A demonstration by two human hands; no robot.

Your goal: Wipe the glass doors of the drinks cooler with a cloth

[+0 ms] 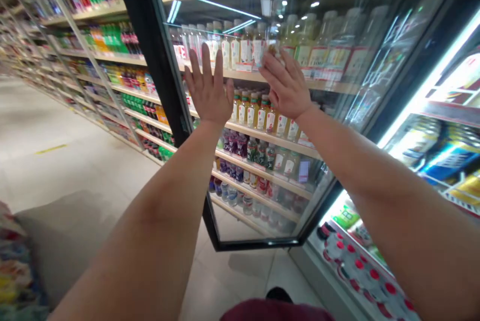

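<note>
A glass door (258, 246) with a black frame stands swung open in front of me. My left hand (210, 93) is laid against its glass, fingers stretched and spread, with nothing in it. Further right on the same pane is my right hand (288, 86), its fingers bent and close together. Under those fingertips shows a small crumpled pale thing (275, 51), possibly a tissue or wipe; the palm side is hidden. Bottles (252, 111) on shelves show through the glass, behind both hands.
The lit fridge (431, 126) to the right holds packs and red-capped bottles (360, 263). Long drink shelves (112, 56) run along the left. Pale floor tiles (86, 156) lie below, and colourful packages (18, 271) sit at the lower left.
</note>
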